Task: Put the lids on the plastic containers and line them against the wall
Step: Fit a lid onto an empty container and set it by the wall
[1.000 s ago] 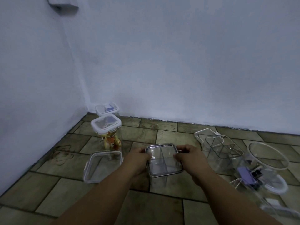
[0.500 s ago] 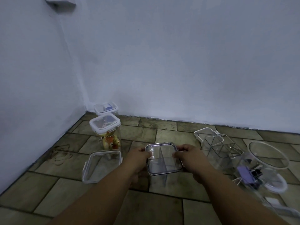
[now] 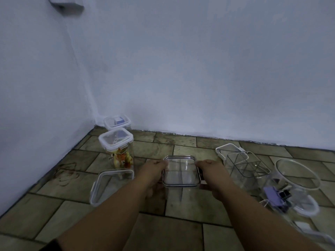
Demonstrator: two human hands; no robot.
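Left hand [image 3: 154, 173] and right hand [image 3: 211, 173] grip opposite sides of lidded divided container [image 3: 181, 172] (fingers curled round edges).

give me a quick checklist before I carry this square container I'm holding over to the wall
1. Lid seated on the square container: ok, it looks flat.
2. Side clips latched: cannot tell, hands cover them.
3. Left hand and right hand on opposite sides: ok.
4. Free spot at the wall beside the far lidded container: ok.
5. Path clear of the tall lidded jar: ok, it stands to the left.
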